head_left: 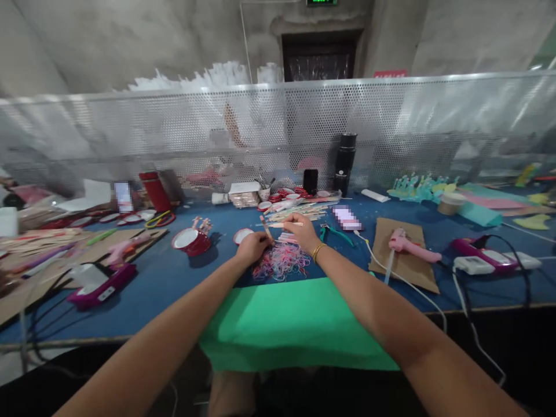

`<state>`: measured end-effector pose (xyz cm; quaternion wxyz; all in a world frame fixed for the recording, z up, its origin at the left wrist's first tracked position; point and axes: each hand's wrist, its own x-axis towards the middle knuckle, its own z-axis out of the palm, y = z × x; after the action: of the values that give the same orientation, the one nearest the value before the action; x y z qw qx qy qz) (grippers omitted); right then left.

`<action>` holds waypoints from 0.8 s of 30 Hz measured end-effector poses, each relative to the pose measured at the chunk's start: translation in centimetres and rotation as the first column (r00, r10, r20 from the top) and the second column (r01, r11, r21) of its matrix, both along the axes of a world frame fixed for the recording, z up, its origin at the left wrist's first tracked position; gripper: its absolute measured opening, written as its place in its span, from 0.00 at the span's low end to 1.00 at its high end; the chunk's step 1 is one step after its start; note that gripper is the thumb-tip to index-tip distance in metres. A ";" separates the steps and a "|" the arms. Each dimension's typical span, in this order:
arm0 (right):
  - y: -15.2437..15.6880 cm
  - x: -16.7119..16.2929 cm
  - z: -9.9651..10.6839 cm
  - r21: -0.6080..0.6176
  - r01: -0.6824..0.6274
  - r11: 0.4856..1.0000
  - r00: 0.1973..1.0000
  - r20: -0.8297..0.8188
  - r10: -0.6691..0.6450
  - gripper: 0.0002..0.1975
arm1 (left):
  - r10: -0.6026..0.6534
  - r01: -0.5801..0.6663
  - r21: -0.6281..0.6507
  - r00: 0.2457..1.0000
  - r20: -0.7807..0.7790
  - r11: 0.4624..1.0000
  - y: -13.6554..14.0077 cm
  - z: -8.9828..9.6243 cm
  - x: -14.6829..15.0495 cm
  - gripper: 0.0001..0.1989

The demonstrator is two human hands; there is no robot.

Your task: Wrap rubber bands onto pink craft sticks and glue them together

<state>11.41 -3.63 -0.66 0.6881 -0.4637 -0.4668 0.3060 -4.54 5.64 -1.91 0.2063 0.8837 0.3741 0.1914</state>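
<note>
My left hand (253, 249) is closed on a thin brown wooden stick (266, 228), which stands tilted upward from the fingertips. Pinched in my right hand (305, 233) is a pale, slim stick-like tool (282, 225); its tip points left toward the brown stick. Whether the two touch, I cannot tell. Just below both hands lies a tangled heap of pink, purple and white strings (282, 263). A green sheet (299, 324) hangs over the table's front edge under my forearms. Left of my left hand sits a small white-and-red dish (243, 236).
A red-and-white cup (191, 240) holds several small pieces at left. Right of my hands lie teal pliers (336, 234), a charging phone (346, 218) and a pink glue gun (412, 246) on cardboard (428, 277). A black bottle (345, 162) stands before the perforated metal screen (260, 121).
</note>
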 end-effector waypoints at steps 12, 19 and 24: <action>0.9 1.4 -0.9 -0.146 0.257 0.955 0.950 -0.144 -0.277 0.10 | 0.113 -0.107 0.053 0.986 -0.125 0.993 -0.4 0.5 1.2 0.13; 0.4 -1.1 -0.9 -0.097 0.345 0.934 0.934 -0.062 -0.351 0.11 | 0.133 -0.130 0.048 0.988 -0.077 0.990 -0.5 -0.1 1.0 0.12; -0.8 -2.0 -1.2 0.078 0.361 0.929 0.902 0.224 -0.370 0.11 | 0.088 -0.087 0.062 0.996 -0.028 0.994 -0.7 -0.2 0.7 0.13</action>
<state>9.38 -4.46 -1.86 0.6809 -0.5640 -0.4549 0.1064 -3.82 4.94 -2.09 0.1649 0.8751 0.4096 0.1978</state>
